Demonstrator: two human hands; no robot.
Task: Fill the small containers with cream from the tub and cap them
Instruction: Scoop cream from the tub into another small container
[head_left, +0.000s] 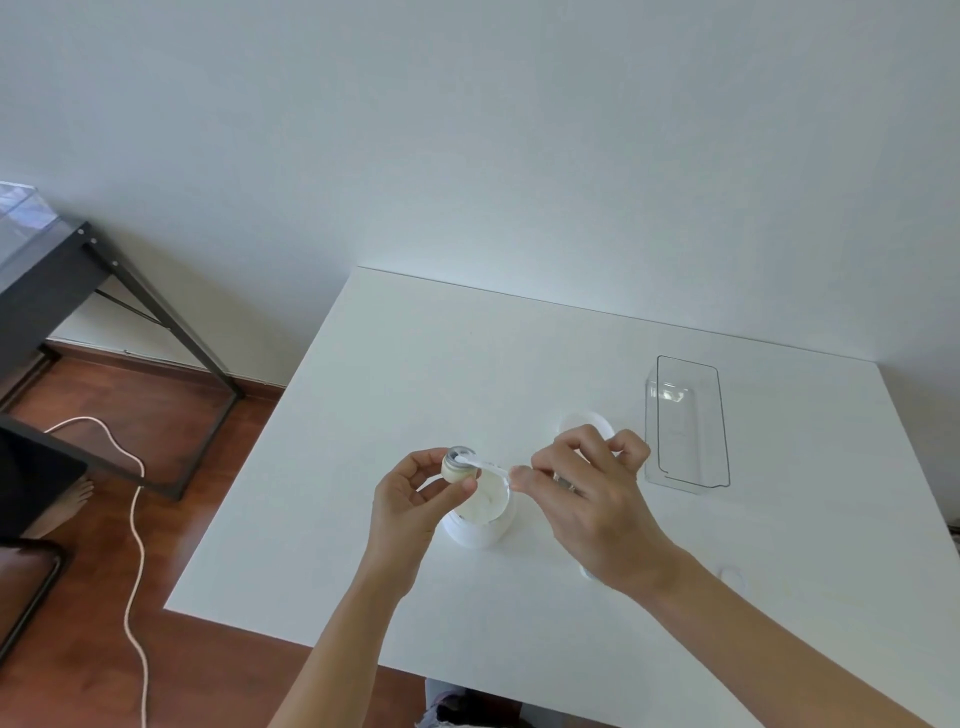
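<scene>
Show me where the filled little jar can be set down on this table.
Bare: the table's far-left stretch beyond the tub, and its near edge between the forearms. Crowded: around the tub, the white lid and clear box.

Soft, even daylight fills my view, bright on the white rectangular tabletop (519, 364), whose far part nearly washes out. My hands throw only faint shadows. A small glare spot sits in the clear plastic box (685, 421). The wide lens bends straight edges toward the frame's corners, and detail is slightly soft throughout.
</scene>
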